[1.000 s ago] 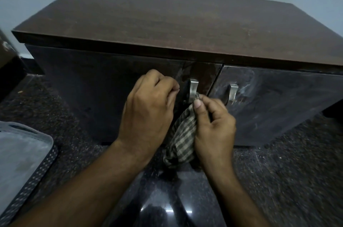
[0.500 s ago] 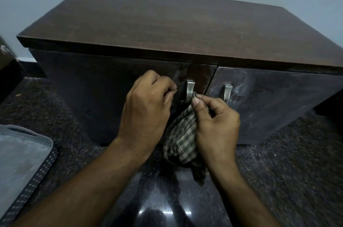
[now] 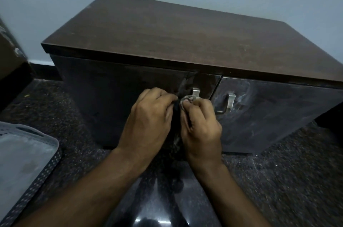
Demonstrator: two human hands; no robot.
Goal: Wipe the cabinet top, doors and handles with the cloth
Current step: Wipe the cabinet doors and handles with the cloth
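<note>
I am pinching the cloth (image 3: 189, 99) with my right hand (image 3: 201, 126) against the left door's handle (image 3: 195, 91). My left hand (image 3: 148, 121) is curling its fingers (image 3: 167, 96) beside it, touching the cabinet (image 3: 167, 41) door.

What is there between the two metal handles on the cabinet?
In the head view, only dark door fronts and their meeting seam lie between left handle and right handle.

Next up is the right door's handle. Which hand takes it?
Right, probably. The right hand grips the cloth, bunched at the left door's handle, and the right door's handle is just beside it. The left hand sits farther away, also pinching the cloth.
</note>
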